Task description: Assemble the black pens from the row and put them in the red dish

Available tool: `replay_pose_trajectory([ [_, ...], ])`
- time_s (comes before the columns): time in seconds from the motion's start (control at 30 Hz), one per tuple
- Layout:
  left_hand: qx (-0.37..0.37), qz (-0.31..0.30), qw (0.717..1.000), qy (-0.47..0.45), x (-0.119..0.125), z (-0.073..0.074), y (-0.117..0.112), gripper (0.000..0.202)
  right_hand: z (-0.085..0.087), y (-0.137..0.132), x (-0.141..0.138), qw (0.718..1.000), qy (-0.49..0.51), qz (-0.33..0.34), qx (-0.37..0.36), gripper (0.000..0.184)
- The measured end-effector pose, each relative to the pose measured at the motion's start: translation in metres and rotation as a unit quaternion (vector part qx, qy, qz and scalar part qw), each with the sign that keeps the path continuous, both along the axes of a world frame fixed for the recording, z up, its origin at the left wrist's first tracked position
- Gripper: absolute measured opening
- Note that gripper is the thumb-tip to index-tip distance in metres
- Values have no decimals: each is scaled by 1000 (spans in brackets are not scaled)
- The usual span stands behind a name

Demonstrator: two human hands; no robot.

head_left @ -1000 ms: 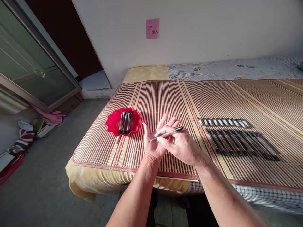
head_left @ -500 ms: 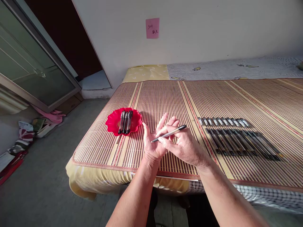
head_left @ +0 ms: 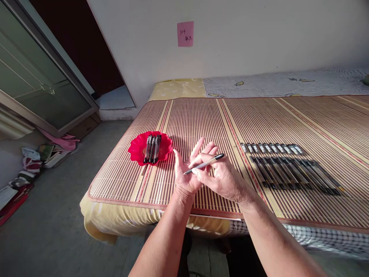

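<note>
My right hand (head_left: 221, 177) pinches a clear-barrelled pen (head_left: 205, 163) with a black end, its tip pointing down and left. That tip meets the palm of my left hand (head_left: 186, 171), where a small dark mark shows beside it. The left palm faces up with the fingers spread. To the left, a red scalloped dish (head_left: 135, 149) carries several capped pens (head_left: 152, 149) lying side by side. On the right lie a row of pen caps (head_left: 271, 148) and, nearer me, a row of uncapped black pens (head_left: 294, 175).
A striped bamboo mat (head_left: 198, 115) covers the bed, with patterned cloth (head_left: 271, 82) behind it. A pink note (head_left: 185, 34) is stuck on the wall. On the floor at left are books and cloth (head_left: 54, 152), near a glass-panelled door (head_left: 34, 73).
The pen and my right hand have shifted very slightly left, with the pen tip still at the left palm. Everything else stays in place.
</note>
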State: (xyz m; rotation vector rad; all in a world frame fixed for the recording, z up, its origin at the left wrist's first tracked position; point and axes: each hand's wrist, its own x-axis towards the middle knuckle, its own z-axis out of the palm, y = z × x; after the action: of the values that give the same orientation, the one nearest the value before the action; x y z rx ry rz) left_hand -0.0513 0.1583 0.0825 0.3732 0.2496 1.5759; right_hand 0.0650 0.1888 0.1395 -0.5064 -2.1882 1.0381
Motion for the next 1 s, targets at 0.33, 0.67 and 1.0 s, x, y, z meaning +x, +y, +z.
replay_pose_trajectory([
  [0.33,3,-2,1000,5,-1,1,-1,91,-1,1,1,1000,1,-6,14,14],
  [0.67,10,-1,1000,-2,0,-1,1,90,-2,0,0,1000,-12,8,16,15],
  [1.0,10,2,1000,11,-1,2,0,92,0,-1,-1,1000,-13,19,4,14],
])
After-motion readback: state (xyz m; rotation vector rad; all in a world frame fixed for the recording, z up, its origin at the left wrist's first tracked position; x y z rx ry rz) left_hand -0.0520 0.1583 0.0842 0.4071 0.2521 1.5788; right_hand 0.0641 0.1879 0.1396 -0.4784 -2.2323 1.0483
